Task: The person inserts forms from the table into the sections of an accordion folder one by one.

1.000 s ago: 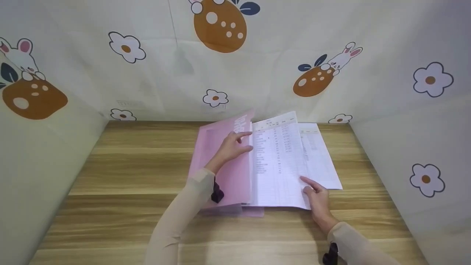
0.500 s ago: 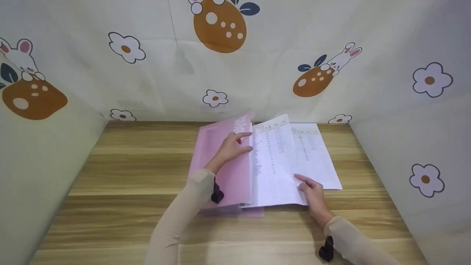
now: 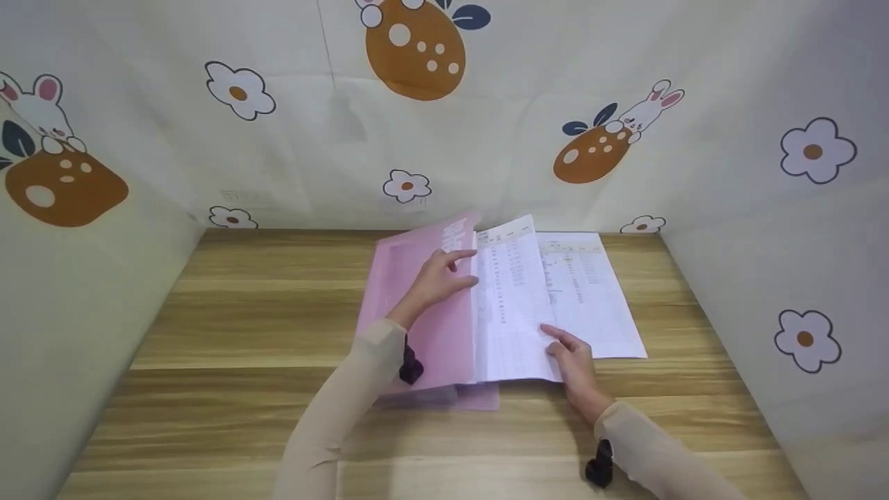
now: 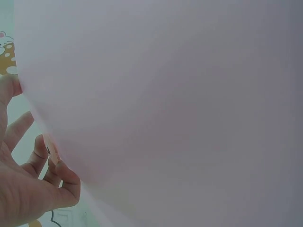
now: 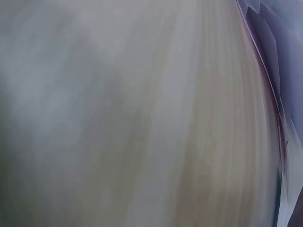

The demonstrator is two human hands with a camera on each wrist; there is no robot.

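A pink file folder (image 3: 430, 326) with white lettering lies on the table, its front cover raised along the right edge. My left hand (image 3: 434, 278) holds that edge, thumb and forefinger spread along it. Close up in the left wrist view, the fingers of the left hand (image 4: 33, 179) are bent at the rim of the pink cover (image 4: 165, 104). My right hand (image 3: 576, 371) pinches the right side of a white printed sheet (image 3: 510, 340), whose left part runs in under the cover. Another printed sheet (image 3: 597, 312) lies flat to the right, partly overlapped by the held one.
The wooden table (image 3: 243, 333) is closed in by pale cloth walls (image 3: 292, 160) printed with flowers and rabbits. The far edges of folder and papers lie close to the back wall. Black wrist devices (image 3: 411, 364) sit on both sleeves.
My right hand has moved left with the white sheet, sliding it further under the pink cover. More of the sheet at the right is uncovered. The left hand has stayed in place.
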